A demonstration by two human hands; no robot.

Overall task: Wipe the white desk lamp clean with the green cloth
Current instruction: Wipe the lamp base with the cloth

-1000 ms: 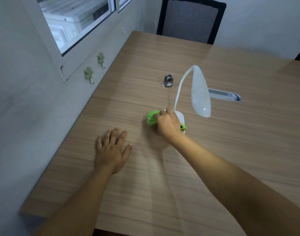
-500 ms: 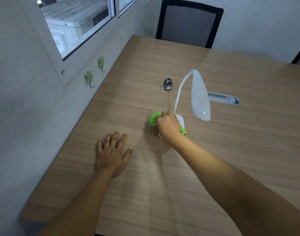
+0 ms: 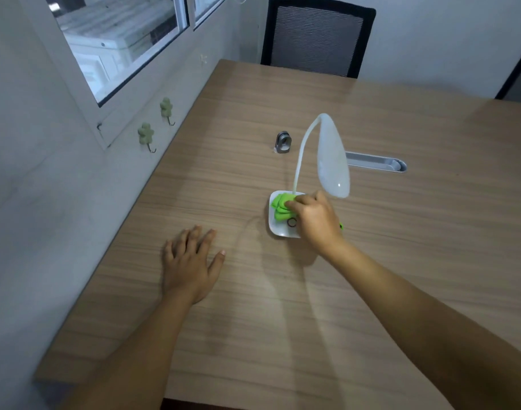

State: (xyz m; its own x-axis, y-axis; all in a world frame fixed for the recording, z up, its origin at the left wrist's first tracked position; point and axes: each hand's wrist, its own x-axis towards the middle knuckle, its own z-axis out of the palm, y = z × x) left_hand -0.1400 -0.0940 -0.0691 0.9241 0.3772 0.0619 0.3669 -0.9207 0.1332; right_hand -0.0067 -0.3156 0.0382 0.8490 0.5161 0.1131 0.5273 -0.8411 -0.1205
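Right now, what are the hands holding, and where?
The right hand holds the bunched green cloth by its near end, against the lamp base. The left hand holds nothing.

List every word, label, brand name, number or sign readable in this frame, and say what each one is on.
None: no readable text anywhere in this frame.
White desk lamp: its base bears only a small dark ring mark beside the green cloth, no letters.
Small metal object on the table: no marking legible.
Unit outside the window: too blurred to show any label.
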